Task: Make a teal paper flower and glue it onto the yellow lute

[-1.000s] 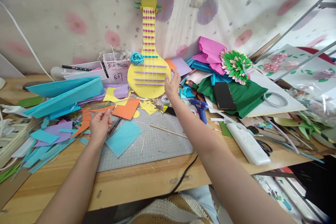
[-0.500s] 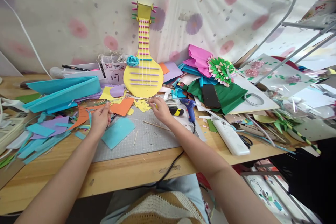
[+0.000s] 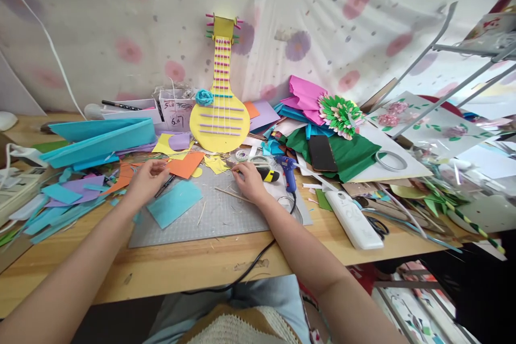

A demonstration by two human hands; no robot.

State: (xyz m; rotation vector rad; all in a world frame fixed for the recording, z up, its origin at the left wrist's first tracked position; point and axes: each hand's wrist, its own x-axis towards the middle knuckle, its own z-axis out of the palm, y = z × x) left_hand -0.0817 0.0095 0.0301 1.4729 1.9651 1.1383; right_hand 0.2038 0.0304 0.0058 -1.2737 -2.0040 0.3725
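The left hand (image 3: 147, 181) and right hand (image 3: 250, 181) are apart, curled; I cannot tell whether either pinches anything. Beyond and between them stands the yellow model lute (image 3: 220, 128). Orange paper (image 3: 187, 165) lies beside the left fingertips, a blue hot-glue gun (image 3: 288, 174) right of the right hand.

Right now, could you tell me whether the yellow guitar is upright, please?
Upright: the yellow guitar stands before the flowered curtain, neck up, round body below.
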